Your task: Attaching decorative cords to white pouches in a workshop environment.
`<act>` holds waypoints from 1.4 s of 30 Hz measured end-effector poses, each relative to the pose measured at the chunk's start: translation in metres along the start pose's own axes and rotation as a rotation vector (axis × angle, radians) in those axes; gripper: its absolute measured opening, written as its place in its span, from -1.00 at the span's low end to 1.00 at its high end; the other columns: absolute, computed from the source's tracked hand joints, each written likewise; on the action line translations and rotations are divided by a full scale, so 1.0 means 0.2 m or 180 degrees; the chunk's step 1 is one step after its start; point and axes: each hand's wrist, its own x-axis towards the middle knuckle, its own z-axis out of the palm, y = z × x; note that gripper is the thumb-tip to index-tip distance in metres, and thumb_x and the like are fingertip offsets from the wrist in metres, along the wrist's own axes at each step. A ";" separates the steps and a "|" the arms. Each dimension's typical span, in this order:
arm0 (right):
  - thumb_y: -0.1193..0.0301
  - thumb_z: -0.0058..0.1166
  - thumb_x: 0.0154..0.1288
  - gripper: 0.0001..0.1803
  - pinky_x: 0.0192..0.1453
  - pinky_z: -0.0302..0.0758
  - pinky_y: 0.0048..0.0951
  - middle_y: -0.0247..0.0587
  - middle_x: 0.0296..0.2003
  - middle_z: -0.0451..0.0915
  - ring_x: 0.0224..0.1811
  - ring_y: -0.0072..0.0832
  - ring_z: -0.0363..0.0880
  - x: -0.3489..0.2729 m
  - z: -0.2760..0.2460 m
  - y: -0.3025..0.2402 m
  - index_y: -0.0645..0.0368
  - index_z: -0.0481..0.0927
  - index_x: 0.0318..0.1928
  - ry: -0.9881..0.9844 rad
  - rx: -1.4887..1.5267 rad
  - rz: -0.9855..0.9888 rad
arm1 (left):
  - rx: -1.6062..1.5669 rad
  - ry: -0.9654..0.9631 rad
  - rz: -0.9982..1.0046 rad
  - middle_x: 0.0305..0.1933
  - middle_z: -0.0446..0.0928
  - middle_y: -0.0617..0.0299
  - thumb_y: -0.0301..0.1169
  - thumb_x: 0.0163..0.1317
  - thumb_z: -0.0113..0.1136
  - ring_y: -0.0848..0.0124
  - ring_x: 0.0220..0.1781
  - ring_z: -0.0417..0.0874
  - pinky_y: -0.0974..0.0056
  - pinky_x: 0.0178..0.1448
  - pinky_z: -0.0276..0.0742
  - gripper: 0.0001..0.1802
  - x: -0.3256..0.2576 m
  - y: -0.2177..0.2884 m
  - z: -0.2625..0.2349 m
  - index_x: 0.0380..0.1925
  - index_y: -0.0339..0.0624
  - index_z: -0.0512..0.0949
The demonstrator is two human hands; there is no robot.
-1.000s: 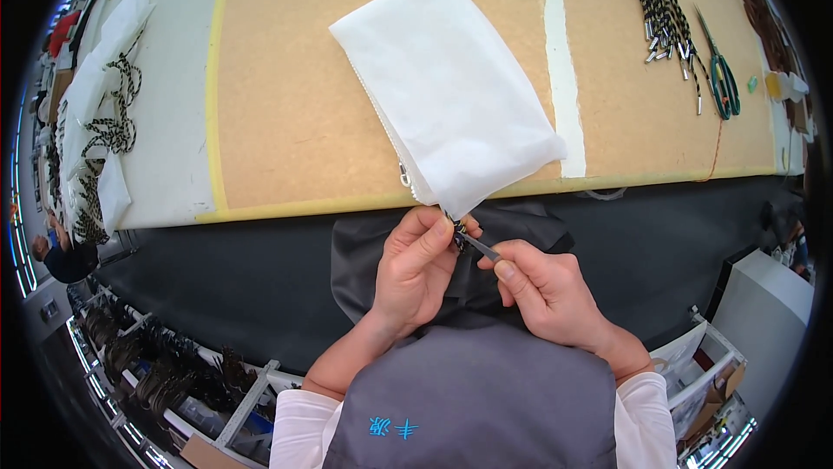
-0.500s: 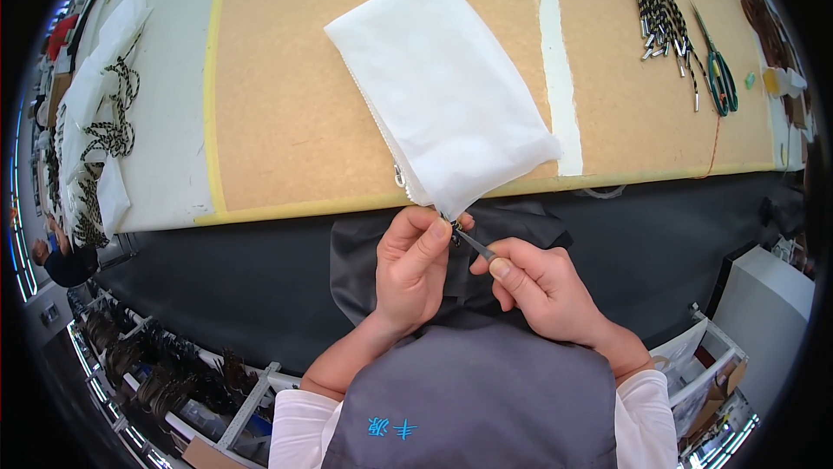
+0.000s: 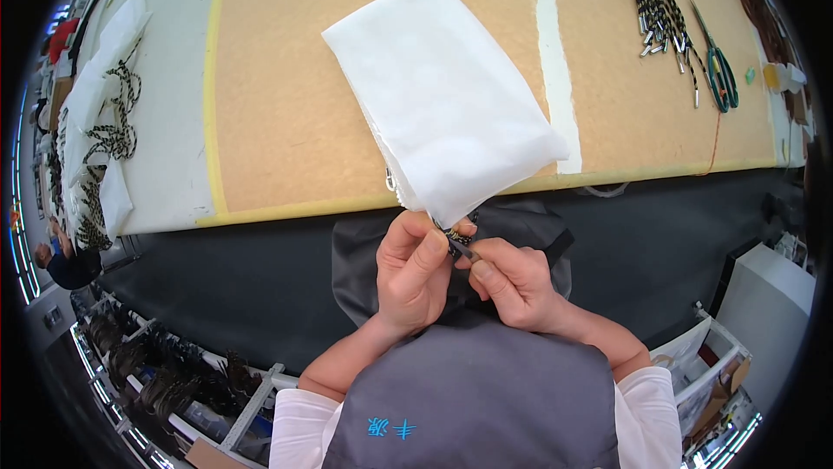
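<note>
A white cloth pouch point(image 3: 442, 91) lies over the front edge of the table, with a zipper-like edge and a metal ring down its left side. My left hand point(image 3: 411, 271) is closed on its near corner, thumb and fingers pinching it together with a black-and-gold patterned cord point(image 3: 457, 233). Close beside it, my right hand point(image 3: 518, 287) grips a slim dark tapered tool point(image 3: 464, 249), whose tip meets the cord at the left fingertips. Fingers hide much of the tool, so its exact kind is unclear.
Scissors with green handles point(image 3: 720, 78) and a bundle of metal-tipped cords point(image 3: 657, 9) lie at the far right. White pouches with cords point(image 3: 108, 126) are heaped at the left. A rack point(image 3: 252, 413) stands lower left. Another person point(image 3: 69, 261) is at far left.
My right hand has moved left, closer to my left hand, and more of the tool is covered. The pouch's near corner has shifted slightly; more patterned cord shows between the fingers.
</note>
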 end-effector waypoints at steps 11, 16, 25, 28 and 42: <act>0.63 0.07 0.36 -0.80 -0.39 0.52 -0.41 -0.11 -0.45 0.60 -0.52 -0.32 0.62 0.09 -0.09 -0.05 0.35 0.61 -0.04 -0.0253 -0.0865 -0.0651 | 0.0335 -0.0571 -0.0477 0.05 0.61 0.02 -0.31 0.55 0.00 0.30 0.06 0.58 0.19 0.13 0.48 -0.65 0.08 0.15 0.00 0.03 -0.40 0.58; 0.56 -0.02 0.47 -0.83 -0.41 0.47 -0.48 -0.23 -0.55 0.54 -0.55 -0.54 0.54 0.05 -0.09 -0.11 0.31 0.61 -0.05 -0.0448 -0.0487 -0.0024 | 0.0328 -0.0708 -0.0546 0.02 0.60 0.01 -0.30 0.54 0.03 0.29 0.05 0.58 0.19 0.12 0.49 -0.65 0.09 0.16 -0.02 0.00 -0.41 0.61; 0.40 -0.15 0.60 -0.75 -0.42 0.35 -0.60 -0.41 -0.61 0.46 -0.57 -0.68 0.41 0.01 -0.07 -0.17 0.25 0.59 -0.06 -0.0423 0.0384 0.0714 | 0.0507 -0.0390 -0.0321 0.02 0.60 0.02 -0.33 0.52 0.08 0.31 0.08 0.58 0.17 0.19 0.50 -0.70 0.06 0.11 0.00 0.00 -0.38 0.61; 0.46 -0.09 0.56 -0.81 -0.45 0.38 -0.56 -0.37 -0.61 0.48 -0.57 -0.66 0.43 0.01 -0.06 -0.18 0.26 0.59 -0.05 -0.0316 0.0080 0.0692 | 0.0585 -0.0282 -0.0222 0.03 0.60 0.06 -0.33 0.53 0.06 0.32 0.08 0.58 0.19 0.20 0.49 -0.70 0.05 0.10 0.01 -0.01 -0.37 0.61; 0.40 -0.07 0.58 -0.74 -0.33 0.38 -0.55 -0.39 -0.56 0.45 -0.51 -0.65 0.40 0.05 -0.08 -0.26 0.25 0.56 0.10 -0.0528 0.0119 0.0981 | 0.0299 -0.0283 -0.0299 -0.07 0.51 0.13 -0.25 0.59 -0.06 0.44 -0.05 0.51 0.34 0.02 0.49 -0.71 0.05 0.13 0.05 -0.11 -0.26 0.52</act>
